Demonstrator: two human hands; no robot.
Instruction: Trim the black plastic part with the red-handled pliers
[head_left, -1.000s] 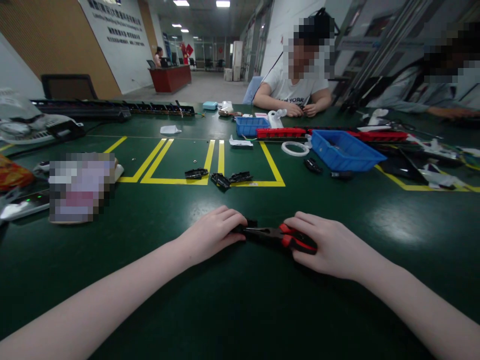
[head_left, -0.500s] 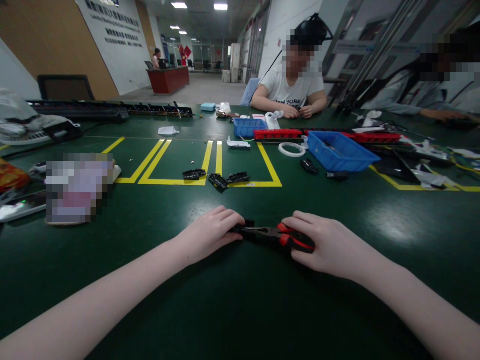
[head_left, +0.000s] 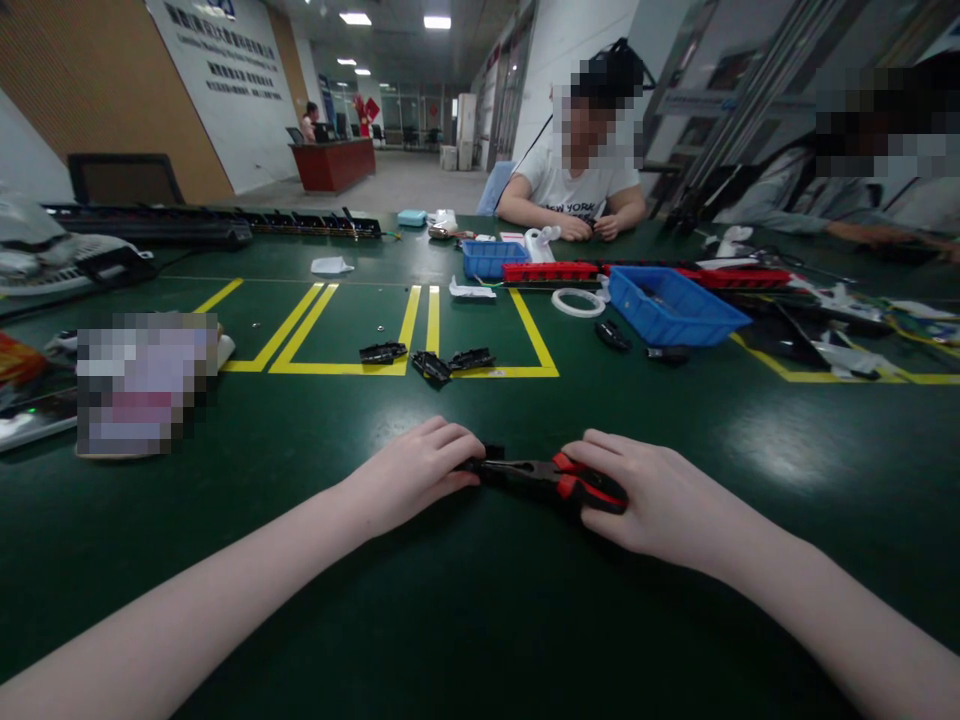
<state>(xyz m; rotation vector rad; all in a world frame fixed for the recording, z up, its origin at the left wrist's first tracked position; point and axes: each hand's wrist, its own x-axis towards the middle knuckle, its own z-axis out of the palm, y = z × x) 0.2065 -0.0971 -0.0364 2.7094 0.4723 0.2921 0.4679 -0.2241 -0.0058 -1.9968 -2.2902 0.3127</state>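
Pliers [head_left: 541, 478] with red and black handles lie flat on the green table [head_left: 480, 620], between the person's two hands, and almost nothing has changed there in the last second: both hands keep the same pose, and only the view has shifted a little, so the far things sit slightly more to the left. This means the work is in a quiet, pressing moment, not a moving one. The left hand [head_left: 420, 472] lies palm down with its fingers closed together over the nose of the pliers, where a small black piece [head_left: 493, 452] shows just beyond the fingertips; whether the fingers really pinch this piece cannot be told. The right hand [head_left: 652, 495] is curled over the red handles and seems to clamp them against the table. For counting: one pair of pliers, two hands of the person, three small black parts [head_left: 431, 360] lying in a row on the yellow line [head_left: 420, 371] further away, two blue bins [head_left: 667, 305], one white ring [head_left: 577, 301] beside the nearer bin, and two red strips [head_left: 550, 271] behind. Two other people sit at the far side of the table, and the hands of one of them [head_left: 589, 228] rest together on it.
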